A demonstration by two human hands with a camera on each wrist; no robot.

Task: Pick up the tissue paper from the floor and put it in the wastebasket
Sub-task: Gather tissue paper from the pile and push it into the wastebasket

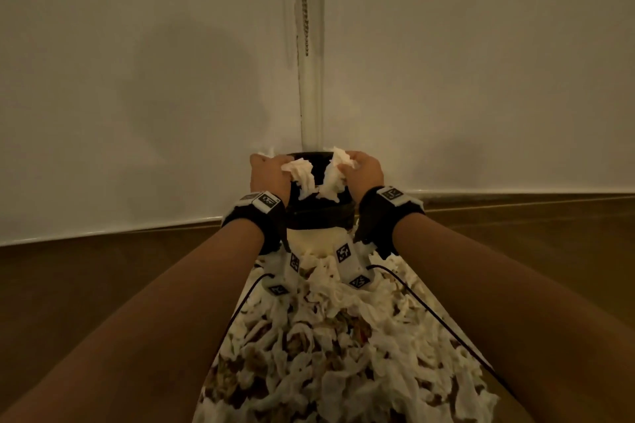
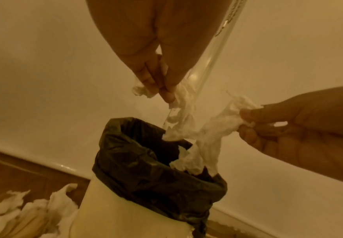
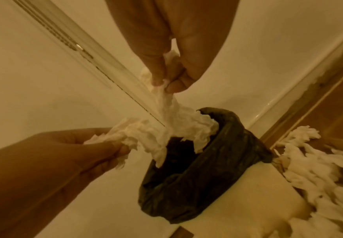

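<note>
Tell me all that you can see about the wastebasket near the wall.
The wastebasket is a small round bin with a pale cream body, plastic by its look. A crumpled black bag lines it and folds over the rim. It stands upright on the wooden floor, where two white walls meet. Loose tissue lies against its near side. The left hand and the right hand each hold tissue paper above its opening, hanging ends reaching inside.

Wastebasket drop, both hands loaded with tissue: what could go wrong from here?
1. The left hand and right hand each pinch a tissue wad above the wastebasket; the trailing ends hang near the bag rim, so on release a piece may drape over the edge or fall outside.
2. The tissue pile on the floor crowds the basket's base, so a missed piece would be lost among it.
</note>
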